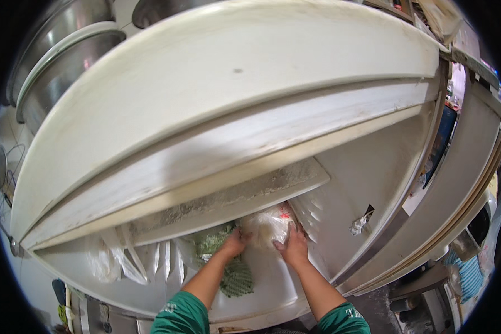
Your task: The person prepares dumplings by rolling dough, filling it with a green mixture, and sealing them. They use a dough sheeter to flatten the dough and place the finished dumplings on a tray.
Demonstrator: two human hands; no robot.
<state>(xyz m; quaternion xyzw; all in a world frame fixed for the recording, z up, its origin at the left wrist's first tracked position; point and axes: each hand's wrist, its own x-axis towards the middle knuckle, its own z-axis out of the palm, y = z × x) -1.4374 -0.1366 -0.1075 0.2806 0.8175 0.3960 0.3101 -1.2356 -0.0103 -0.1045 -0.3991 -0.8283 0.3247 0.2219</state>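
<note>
A clear plastic bag with pale contents and a red mark [267, 227] lies inside a white chest freezer [359, 167] in front of me. My left hand [235, 242] grips its left side, with the fingers curled at the edge. On the other side, my right hand [294, 246] has its thumb and fingers around the bag's near right part. Under and beside my left forearm sit bagged green leafy pieces [211, 246]. A dark green patterned bundle [237, 277] is just below them. Both hands are partly dark at the fingertips.
The raised white lid [250, 62] arches over the far side. A frosted ledge [250, 188] crosses the interior. Loose clear plastic bags [104, 259] hang at the left. Large steel bowls [71, 62] stand at upper left. Stacked boards [455, 234] are at the right.
</note>
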